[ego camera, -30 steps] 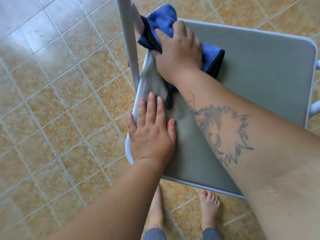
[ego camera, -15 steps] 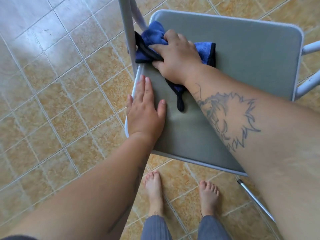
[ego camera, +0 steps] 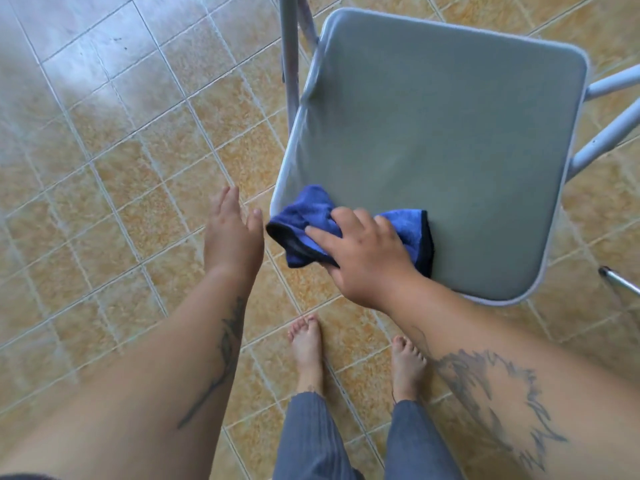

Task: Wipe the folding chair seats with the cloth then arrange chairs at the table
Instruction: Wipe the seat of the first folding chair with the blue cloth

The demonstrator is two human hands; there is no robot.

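A folding chair with a grey padded seat [ego camera: 440, 140] and a pale metal frame [ego camera: 289, 64] stands on the tiled floor in front of me. My right hand [ego camera: 363, 252] presses a crumpled blue cloth [ego camera: 311, 216] onto the seat's near left corner; part of the cloth hangs over the edge. Just left of that corner hovers my left hand [ego camera: 232, 233], off the chair, fingers extended and holding nothing.
Tan floor tiles [ego camera: 121, 168] spread to the left and front. My bare feet [ego camera: 306, 344] stand just below the seat's front edge. Chair legs [ego camera: 609, 129] stick out on the right, and a thin metal rod end [ego camera: 620, 280] shows at the right edge.
My right hand has dragged the cloth from the seat's back left down to its near left corner. My left hand has lifted off the seat and now hangs beside it.
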